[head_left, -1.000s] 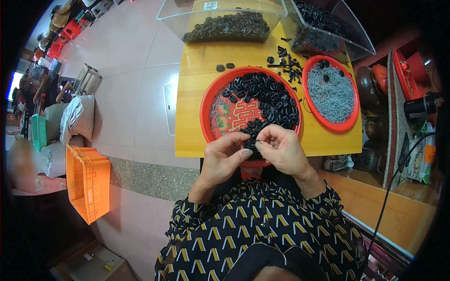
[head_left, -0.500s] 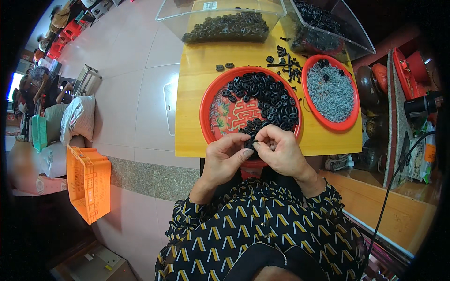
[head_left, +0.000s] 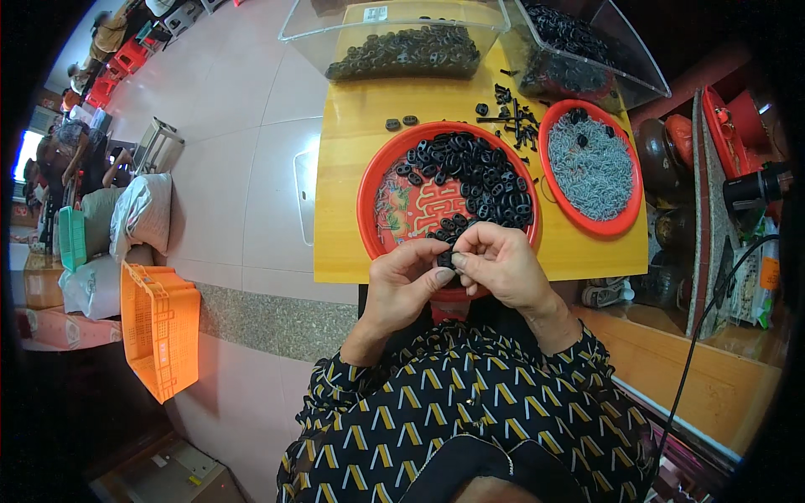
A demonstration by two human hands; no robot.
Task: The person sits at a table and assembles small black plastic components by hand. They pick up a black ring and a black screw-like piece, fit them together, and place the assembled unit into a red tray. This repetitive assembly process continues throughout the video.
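Over the near rim of a round red tray (head_left: pixel 366 201), my two hands meet fingertip to fingertip. Between thumb and fingers my left hand (head_left: pixel 401 285) holds a small black oval piece with holes (head_left: pixel 445 260). My right hand (head_left: pixel 507 270) is closed in a pinch against that same piece; whatever lies between its fingertips is too small and covered to make out. Many similar black oval pieces (head_left: pixel 495 180) are heaped in the tray, mostly along its far and right sides. A few thin silvery screws (head_left: pixel 390 214) lie at the tray's left inside.
Right of the tray, a second red tray (head_left: pixel 546 172) holds many silvery screws (head_left: pixel 591 172). Loose black parts (head_left: pixel 521 121) lie on the yellow table (head_left: pixel 340 168). Two clear bins (head_left: pixel 306 38) with black pieces stand at the back. An orange crate (head_left: pixel 159 335) sits on the floor at left.
Very little differs. Both hands keep their place over the near rim, with only a slight shift of the fingertips around the black piece.
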